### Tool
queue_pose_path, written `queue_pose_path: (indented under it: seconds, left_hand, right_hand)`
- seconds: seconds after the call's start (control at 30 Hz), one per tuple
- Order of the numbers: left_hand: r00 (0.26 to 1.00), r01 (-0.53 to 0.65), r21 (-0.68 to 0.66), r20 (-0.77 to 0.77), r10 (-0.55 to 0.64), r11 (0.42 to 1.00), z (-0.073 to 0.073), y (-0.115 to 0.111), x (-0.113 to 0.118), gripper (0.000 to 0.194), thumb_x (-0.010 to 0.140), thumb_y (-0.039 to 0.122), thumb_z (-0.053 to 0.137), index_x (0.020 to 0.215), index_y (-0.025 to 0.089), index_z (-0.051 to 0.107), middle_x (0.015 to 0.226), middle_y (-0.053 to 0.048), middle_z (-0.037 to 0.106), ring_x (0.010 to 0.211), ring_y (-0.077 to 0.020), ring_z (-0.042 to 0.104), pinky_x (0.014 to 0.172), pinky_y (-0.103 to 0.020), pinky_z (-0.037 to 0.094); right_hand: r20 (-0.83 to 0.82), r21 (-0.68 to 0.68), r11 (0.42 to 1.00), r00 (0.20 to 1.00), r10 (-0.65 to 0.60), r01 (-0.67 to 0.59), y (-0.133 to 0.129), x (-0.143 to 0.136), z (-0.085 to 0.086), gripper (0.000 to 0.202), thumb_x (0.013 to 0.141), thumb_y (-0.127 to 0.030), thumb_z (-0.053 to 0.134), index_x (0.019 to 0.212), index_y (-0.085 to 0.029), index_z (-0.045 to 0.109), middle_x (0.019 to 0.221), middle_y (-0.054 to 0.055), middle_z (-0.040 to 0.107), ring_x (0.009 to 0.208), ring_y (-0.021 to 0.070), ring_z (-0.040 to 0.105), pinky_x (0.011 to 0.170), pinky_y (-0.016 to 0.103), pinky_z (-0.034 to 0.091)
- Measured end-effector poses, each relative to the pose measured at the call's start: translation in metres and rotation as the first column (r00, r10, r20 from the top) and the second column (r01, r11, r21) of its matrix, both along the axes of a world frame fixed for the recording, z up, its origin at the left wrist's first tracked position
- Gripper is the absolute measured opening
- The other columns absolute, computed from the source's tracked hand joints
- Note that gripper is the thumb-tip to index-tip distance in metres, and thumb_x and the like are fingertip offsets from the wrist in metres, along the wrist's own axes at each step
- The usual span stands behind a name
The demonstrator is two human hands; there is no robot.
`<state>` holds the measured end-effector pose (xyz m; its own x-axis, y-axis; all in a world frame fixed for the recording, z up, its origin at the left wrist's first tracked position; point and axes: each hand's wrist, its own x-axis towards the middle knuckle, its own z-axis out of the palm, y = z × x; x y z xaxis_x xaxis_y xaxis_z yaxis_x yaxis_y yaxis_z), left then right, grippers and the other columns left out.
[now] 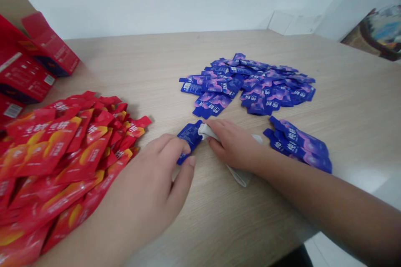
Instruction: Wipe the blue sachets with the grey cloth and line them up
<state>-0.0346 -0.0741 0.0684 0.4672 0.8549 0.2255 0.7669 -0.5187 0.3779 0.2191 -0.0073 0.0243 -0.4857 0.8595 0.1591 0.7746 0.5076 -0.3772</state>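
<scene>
Between my two hands is a blue pouch (189, 137), its printed back facing up. My left hand (159, 171) grips the pouch's lower left edge between thumb and fingers. A white cloth (242, 177) is bunched in my right hand (233, 142), and its tip touches the pouch's upper right edge. Part of the cloth hangs out below the palm onto the table. Just right of my right wrist lie several overlapping blue pouches (300, 144), fronts up. Beyond my hands spreads a loose heap of blue-purple pouches (266, 83).
A large pile of red pouches (69, 146) covers the left side of the wooden table (140, 62). Red cartons (31, 58), one with a raised flap, stand behind it. A white wall (175, 0) borders the table's back, and a colourful printed item (379, 31) is at the far right.
</scene>
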Motion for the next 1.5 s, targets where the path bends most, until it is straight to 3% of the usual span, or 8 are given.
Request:
queue_pose_path:
  seconds: [0.2,0.4,0.53,0.63,0.73,1.23,1.4,1.5]
  left_hand:
    - [0.965,0.068,0.000,-0.252,-0.066,0.998,-0.031,0.029,0.009,0.056,0.107,0.047,0.055,0.153,0.016,0.058,0.156,-0.017,0.061,0.141,-0.0398,0.059,0.116,-0.061,0.051]
    - [0.980,0.090,-0.040,-0.176,-0.095,0.995,-0.044,0.021,0.002,0.116,0.083,0.070,0.083,0.169,0.016,0.027,0.163,-0.023,0.052,0.145,-0.0428,0.057,0.119,-0.058,0.050]
    - [0.979,0.104,-0.026,-0.174,-0.107,0.994,-0.053,0.031,0.004,0.144,0.076,0.081,0.083,0.172,0.015,-0.001,0.172,-0.031,0.034,0.159,-0.0494,0.036,0.125,-0.069,0.037]
    - [0.974,0.144,-0.087,-0.164,-0.157,0.986,-0.054,0.034,0.007,0.137,0.082,0.074,0.081,0.172,0.017,-0.006,0.172,-0.030,0.035,0.161,-0.0453,0.036,0.130,-0.070,0.027]
    - [0.984,0.130,-0.134,-0.102,-0.145,0.982,-0.048,0.032,0.011,0.126,0.086,0.058,0.082,0.172,0.016,-0.001,0.170,-0.027,0.041,0.156,-0.0424,0.045,0.131,-0.067,0.029]
    - [0.996,0.068,-0.153,-0.043,-0.075,0.986,-0.039,0.030,0.014,0.102,0.087,0.050,0.080,0.166,0.013,0.027,0.160,-0.024,0.055,0.146,-0.0443,0.057,0.124,-0.063,0.044]
    - [0.998,0.047,-0.143,-0.025,-0.051,0.989,-0.045,0.029,0.012,0.104,0.088,0.051,0.078,0.166,0.010,0.025,0.162,-0.028,0.052,0.147,-0.0450,0.056,0.120,-0.063,0.048]
    - [0.998,0.063,-0.130,0.007,-0.063,0.989,-0.048,0.031,0.011,0.106,0.088,0.052,0.078,0.167,0.012,0.021,0.162,-0.027,0.051,0.147,-0.0441,0.056,0.121,-0.063,0.047]
  right_hand:
    - [-0.142,0.030,0.998,0.988,-0.052,0.057,-0.002,0.001,0.000,0.041,0.101,-0.021,0.056,0.141,-0.014,0.052,0.137,0.020,0.067,0.126,0.0327,0.066,0.106,0.052,0.056]
    - [-0.254,0.015,0.997,0.965,-0.069,0.076,-0.005,0.003,0.004,0.029,0.100,-0.025,0.062,0.128,-0.021,0.058,0.126,0.013,0.070,0.113,0.0290,0.069,0.096,0.046,0.057]
    - [-0.307,-0.054,0.991,0.947,0.099,-0.121,-0.008,0.004,0.014,0.032,0.098,-0.023,0.066,0.130,-0.020,0.061,0.128,0.011,0.072,0.115,0.0259,0.069,0.102,0.043,0.056]
    - [-0.337,-0.176,0.876,0.863,0.375,-0.449,-0.008,0.004,0.022,0.030,0.093,-0.017,0.073,0.123,-0.020,0.067,0.127,0.008,0.074,0.120,0.0225,0.068,0.108,0.038,0.053]
    - [-0.311,-0.218,0.810,0.825,0.471,-0.545,-0.007,0.000,0.028,0.022,0.091,-0.012,0.077,0.111,-0.020,0.074,0.117,0.005,0.077,0.118,0.0212,0.068,0.109,0.036,0.051]
    - [-0.042,0.024,0.979,0.979,0.202,-0.201,0.020,-0.010,0.001,0.017,0.099,-0.022,0.065,0.112,-0.021,0.076,0.113,0.009,0.074,0.110,0.0273,0.066,0.101,0.045,0.052]
    - [-0.254,0.003,0.994,0.961,0.110,-0.113,0.008,-0.002,0.008,0.027,0.097,-0.023,0.068,0.124,-0.021,0.070,0.117,0.009,0.075,0.108,0.0260,0.069,0.096,0.041,0.055]
    - [-0.413,-0.151,0.936,0.880,0.233,-0.319,-0.003,0.003,0.020,0.033,0.092,-0.021,0.074,0.125,-0.025,0.069,0.115,0.004,0.077,0.101,0.0223,0.072,0.089,0.036,0.057]
